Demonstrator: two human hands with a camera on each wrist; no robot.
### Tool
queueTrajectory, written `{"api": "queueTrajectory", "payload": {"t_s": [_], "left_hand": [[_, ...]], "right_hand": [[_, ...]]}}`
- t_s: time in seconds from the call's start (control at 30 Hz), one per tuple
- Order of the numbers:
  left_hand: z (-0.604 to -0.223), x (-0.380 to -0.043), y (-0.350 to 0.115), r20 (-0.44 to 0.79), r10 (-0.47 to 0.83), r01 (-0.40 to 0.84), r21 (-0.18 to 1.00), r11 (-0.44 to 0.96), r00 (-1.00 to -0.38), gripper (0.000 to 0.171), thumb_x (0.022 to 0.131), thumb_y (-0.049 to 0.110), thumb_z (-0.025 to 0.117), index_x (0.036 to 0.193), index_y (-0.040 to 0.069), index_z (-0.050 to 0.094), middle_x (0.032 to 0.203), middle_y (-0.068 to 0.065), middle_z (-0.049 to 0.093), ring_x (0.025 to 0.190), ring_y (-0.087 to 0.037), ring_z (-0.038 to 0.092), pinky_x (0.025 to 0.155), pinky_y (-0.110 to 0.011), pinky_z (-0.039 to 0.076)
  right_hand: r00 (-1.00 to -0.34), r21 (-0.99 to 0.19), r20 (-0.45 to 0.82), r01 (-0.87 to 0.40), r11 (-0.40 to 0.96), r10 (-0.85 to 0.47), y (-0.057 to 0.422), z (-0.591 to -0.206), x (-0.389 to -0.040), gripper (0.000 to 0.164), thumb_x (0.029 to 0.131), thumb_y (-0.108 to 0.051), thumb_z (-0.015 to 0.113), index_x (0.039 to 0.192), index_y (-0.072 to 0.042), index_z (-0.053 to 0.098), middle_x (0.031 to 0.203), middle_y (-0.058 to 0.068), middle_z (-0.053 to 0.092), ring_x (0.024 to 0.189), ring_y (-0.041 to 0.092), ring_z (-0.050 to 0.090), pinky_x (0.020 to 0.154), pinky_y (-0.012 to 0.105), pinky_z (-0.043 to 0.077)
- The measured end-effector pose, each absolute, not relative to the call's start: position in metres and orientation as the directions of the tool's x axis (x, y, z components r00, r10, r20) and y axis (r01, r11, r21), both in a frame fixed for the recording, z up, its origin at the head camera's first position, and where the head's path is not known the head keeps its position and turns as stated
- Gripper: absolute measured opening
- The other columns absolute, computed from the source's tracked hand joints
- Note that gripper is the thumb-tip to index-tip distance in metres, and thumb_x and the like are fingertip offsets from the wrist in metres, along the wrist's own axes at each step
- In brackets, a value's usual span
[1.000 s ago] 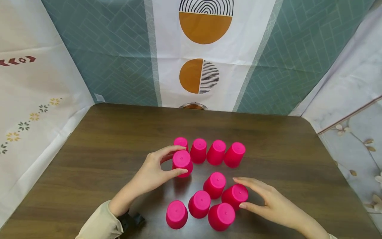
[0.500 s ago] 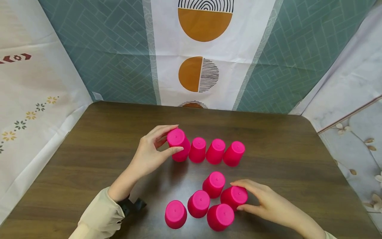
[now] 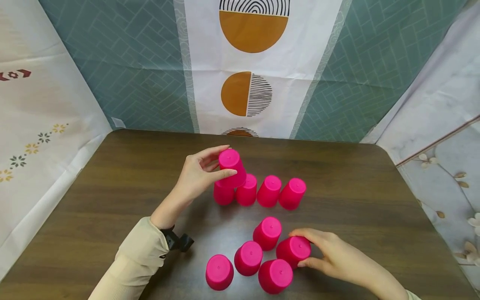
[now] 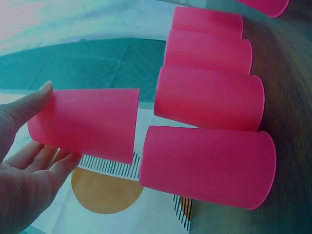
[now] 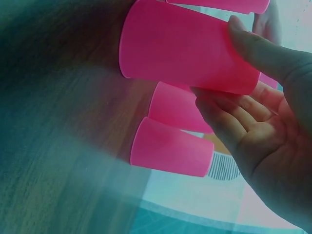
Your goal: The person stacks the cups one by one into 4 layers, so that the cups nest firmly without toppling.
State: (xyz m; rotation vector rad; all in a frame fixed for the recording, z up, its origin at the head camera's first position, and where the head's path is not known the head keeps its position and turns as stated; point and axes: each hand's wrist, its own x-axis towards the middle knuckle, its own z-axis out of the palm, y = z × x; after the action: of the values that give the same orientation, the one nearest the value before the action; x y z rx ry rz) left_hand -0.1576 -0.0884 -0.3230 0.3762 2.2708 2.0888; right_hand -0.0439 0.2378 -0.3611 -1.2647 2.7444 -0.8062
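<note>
Left hand (image 3: 196,171): further right than half a second ago; we pinch the raised cup (image 3: 229,161) above the row (image 3: 268,192)'s left end.
Right hand (image 3: 335,256): ours grips a nearer cup (image 3: 291,252) on the worktop (image 3: 356,183).
Row: lowering off-centre could tip our raised cup; its rim might nudge those below.

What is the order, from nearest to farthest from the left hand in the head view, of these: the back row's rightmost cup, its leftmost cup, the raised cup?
1. Raised cup: held up in the left hand.
2. Leftmost cup: standing at the left end, partly hidden behind the raised cup.
3. Rightmost cup: standing at the opposite, right end.
</note>
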Motion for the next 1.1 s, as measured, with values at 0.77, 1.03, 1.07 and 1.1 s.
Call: {"api": "queueTrajectory", "payload": {"t_s": [0.77,1.03,1.07,1.1], "left_hand": [[-0.330,-0.170,-0.082,0.177,0.281,0.209,0.974,0.088,-0.943,0.055,0.073,0.010,0.079,0.124,0.012,0.058,0.116,-0.005,0.063,0.105,-0.017,0.062,0.093,-0.027,0.047],[-0.334,-0.173,-0.079,0.188,0.289,0.222,0.971,0.090,-0.939,0.062,0.073,0.010,0.080,0.128,0.015,0.053,0.121,-0.001,0.062,0.108,-0.014,0.061,0.095,-0.028,0.046],[-0.334,-0.174,-0.079,0.189,0.294,0.225,0.970,0.094,-0.937,0.061,0.073,0.010,0.079,0.128,0.014,0.053,0.121,-0.001,0.062,0.108,-0.014,0.061,0.095,-0.029,0.046],[-0.334,-0.174,-0.079,0.190,0.299,0.227,0.969,0.096,-0.935,0.059,0.074,0.011,0.079,0.127,0.014,0.054,0.120,-0.001,0.062,0.108,-0.014,0.061,0.095,-0.029,0.046]], "right_hand": [[-0.701,-0.513,0.184,-0.666,0.541,-0.689,0.238,-0.363,-0.044,0.059,0.073,-0.028,0.079,0.125,-0.016,0.053,0.111,-0.003,0.063,0.098,0.011,0.062,0.081,0.022,0.052],[-0.701,-0.510,0.215,-0.674,0.534,-0.680,0.238,-0.367,-0.043,0.057,0.074,-0.030,0.078,0.124,-0.014,0.055,0.110,-0.003,0.064,0.099,0.011,0.062,0.089,0.007,0.041],[-0.700,-0.510,0.220,-0.676,0.532,-0.679,0.239,-0.367,-0.043,0.058,0.073,-0.030,0.078,0.124,-0.014,0.055,0.110,-0.003,0.064,0.099,0.011,0.062,0.089,0.006,0.040],[-0.700,-0.510,0.223,-0.677,0.530,-0.678,0.239,-0.367,-0.043,0.058,0.073,-0.030,0.078,0.124,-0.014,0.055,0.110,-0.003,0.064,0.098,0.011,0.062,0.089,0.006,0.040]]}}
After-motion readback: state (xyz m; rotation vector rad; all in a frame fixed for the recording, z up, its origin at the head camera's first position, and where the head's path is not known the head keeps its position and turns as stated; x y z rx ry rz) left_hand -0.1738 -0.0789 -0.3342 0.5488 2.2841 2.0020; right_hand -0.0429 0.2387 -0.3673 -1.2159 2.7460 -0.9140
